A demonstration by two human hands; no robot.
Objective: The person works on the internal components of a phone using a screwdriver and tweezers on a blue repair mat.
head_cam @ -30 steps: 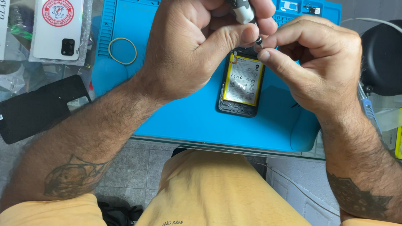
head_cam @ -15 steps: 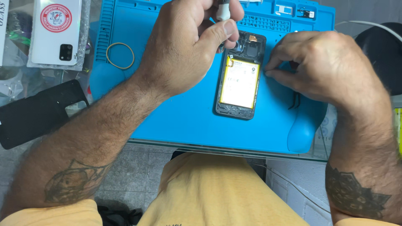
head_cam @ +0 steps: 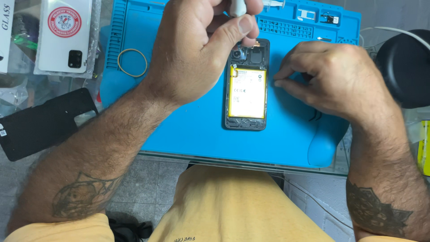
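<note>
The left hand is hovering over the top of the opened phone, its grip pinching a slim white tool between thumb and fingers, tip pointing down toward the camera end. The phone is lying back-off and flat on the blue work mat on the glass tabletop, yellow battery showing. The right hand is resting on the mat just beside the phone's right edge, its grip pressed together, fingertips touching the mat. A rubber band is lying left.
</note>
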